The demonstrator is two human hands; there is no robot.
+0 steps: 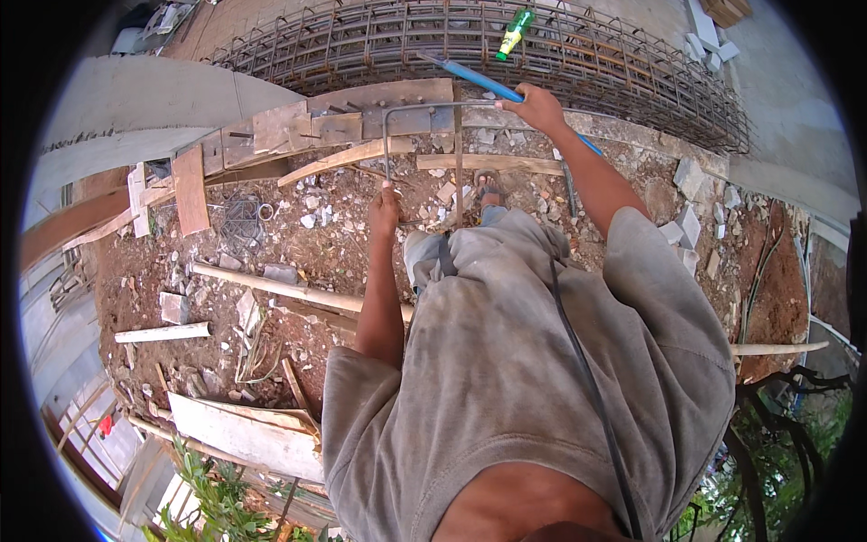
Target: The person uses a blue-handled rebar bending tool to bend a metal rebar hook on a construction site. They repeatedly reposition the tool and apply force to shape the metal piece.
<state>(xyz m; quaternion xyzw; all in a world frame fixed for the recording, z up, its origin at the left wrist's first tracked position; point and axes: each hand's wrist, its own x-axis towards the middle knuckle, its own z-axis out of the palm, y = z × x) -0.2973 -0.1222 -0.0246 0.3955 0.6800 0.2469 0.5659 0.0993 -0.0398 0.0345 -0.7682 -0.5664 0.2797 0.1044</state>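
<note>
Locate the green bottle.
In the head view, the green bottle lies at top centre on the rebar cage, just beyond the blue-handled tool in the right hand.

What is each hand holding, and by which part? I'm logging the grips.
The left hand grips the bent steel rod by its near end. The right hand grips the blue pipe mid-length.

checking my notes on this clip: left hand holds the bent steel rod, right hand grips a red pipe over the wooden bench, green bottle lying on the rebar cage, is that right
Not quite: the pipe in the right hand is blue, not red, as the head view shows. The rest holds: the left hand holds the bent steel rod by the wooden bench, and the green bottle lies on the rebar cage.
</note>
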